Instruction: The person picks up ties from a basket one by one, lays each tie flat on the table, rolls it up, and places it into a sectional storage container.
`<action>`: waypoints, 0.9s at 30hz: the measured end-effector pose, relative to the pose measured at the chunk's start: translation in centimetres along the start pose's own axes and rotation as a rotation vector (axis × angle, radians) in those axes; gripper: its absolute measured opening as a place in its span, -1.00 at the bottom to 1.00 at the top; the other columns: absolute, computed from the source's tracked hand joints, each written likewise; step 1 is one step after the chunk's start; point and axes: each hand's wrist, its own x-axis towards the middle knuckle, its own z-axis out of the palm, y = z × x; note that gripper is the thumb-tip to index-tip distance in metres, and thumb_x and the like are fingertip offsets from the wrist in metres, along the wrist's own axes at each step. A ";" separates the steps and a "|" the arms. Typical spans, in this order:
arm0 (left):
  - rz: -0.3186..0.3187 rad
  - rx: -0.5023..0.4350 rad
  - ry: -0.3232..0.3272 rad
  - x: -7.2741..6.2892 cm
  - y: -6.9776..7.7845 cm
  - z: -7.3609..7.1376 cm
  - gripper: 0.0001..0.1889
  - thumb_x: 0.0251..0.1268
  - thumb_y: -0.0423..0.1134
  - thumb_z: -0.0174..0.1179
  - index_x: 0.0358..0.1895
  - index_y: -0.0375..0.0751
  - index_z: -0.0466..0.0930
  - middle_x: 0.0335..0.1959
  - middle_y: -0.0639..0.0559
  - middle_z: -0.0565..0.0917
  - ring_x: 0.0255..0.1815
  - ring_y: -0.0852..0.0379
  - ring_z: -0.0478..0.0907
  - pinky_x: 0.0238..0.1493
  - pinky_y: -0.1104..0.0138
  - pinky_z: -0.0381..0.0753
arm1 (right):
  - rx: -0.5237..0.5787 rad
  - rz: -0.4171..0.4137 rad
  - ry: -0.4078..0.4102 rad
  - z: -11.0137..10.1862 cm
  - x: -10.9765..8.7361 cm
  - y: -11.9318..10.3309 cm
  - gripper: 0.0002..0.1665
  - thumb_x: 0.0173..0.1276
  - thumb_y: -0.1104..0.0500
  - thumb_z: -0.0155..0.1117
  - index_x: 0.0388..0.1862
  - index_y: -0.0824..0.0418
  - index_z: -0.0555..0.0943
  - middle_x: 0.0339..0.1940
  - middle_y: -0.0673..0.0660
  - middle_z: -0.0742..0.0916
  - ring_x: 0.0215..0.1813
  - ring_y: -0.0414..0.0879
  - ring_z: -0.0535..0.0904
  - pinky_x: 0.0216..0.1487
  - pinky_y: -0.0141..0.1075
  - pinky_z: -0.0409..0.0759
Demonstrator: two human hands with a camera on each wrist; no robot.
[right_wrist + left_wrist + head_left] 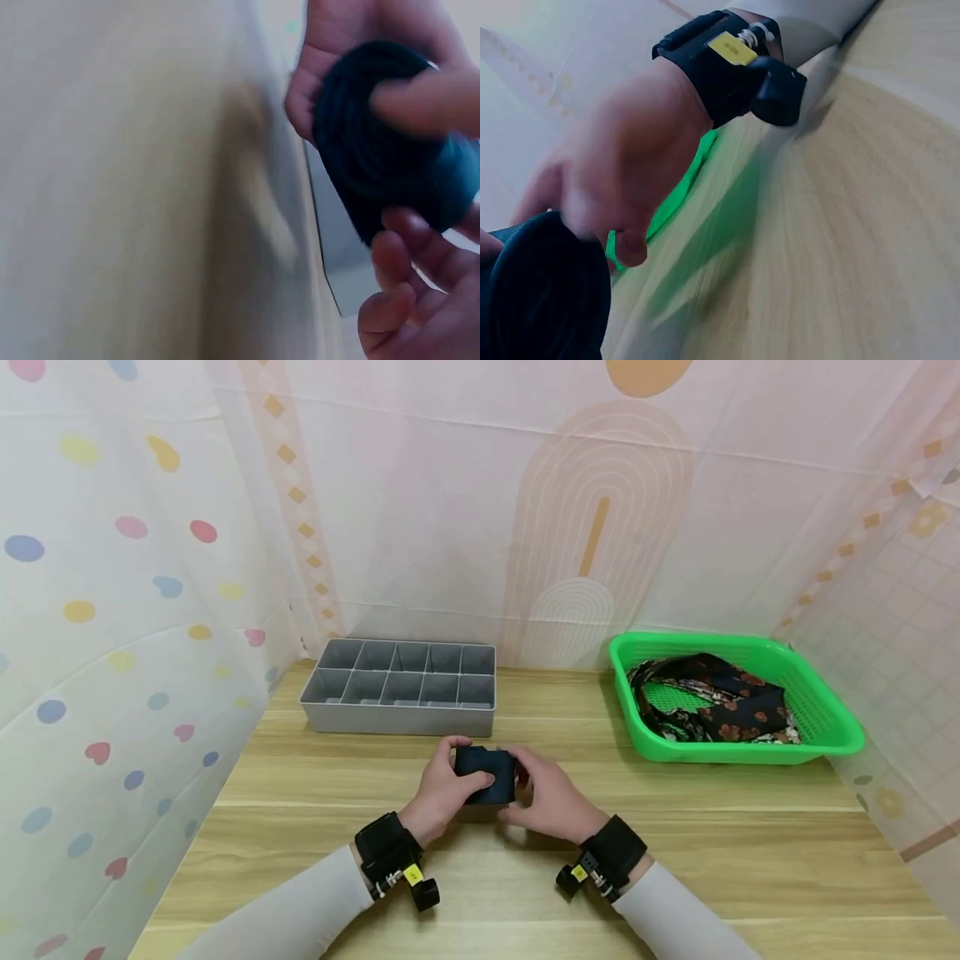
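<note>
Left hand gripped dark roll, thumb across, probably to keep coil tight; right hand had bent fingers at coiled end (firm hold impossible to tell).

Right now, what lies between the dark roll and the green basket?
Beside the dark roll comes the right hand, then only bare table up to the green basket. The head view shows this.

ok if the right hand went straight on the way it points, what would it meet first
Most likely the roll, just ahead of the right hand; exact depth is hard to judge.
</note>
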 end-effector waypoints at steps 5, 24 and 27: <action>0.038 0.005 0.001 0.2 0.0 -0.2 -0.27 0.19 -0.39 0.39 0.44 -0.15 0.31 0.22 -0.32 0.61 0.13 -0.10 0.66 0.05 0.24 0.71 | 0.148 0.086 0.097 -0.1 0.1 0.4 -0.09 0.31 0.10 0.58 0.57 0.21 0.39 0.01 0.09 0.57 -0.04 0.04 0.46 -0.09 -0.30 0.43; 0.125 0.063 -0.032 0.1 0.0 -0.3 -0.35 0.10 -0.44 0.47 0.33 -0.27 0.51 0.20 -0.27 0.63 0.13 -0.09 0.65 0.11 0.16 0.75 | 0.494 0.223 0.180 0.5 0.3 0.3 -0.53 0.32 0.29 0.47 0.20 0.33 0.64 0.05 0.26 0.73 -0.01 -0.11 0.61 0.00 -0.38 0.63; 0.176 0.192 -0.043 0.1 0.2 -0.4 -0.36 0.16 -0.36 0.48 0.34 -0.21 0.50 0.22 -0.23 0.64 0.11 -0.08 0.65 0.09 0.16 0.73 | 0.493 0.229 0.205 0.6 0.3 0.3 -0.54 0.32 0.31 0.47 0.20 0.32 0.65 0.05 0.24 0.74 -0.02 -0.12 0.61 0.00 -0.39 0.64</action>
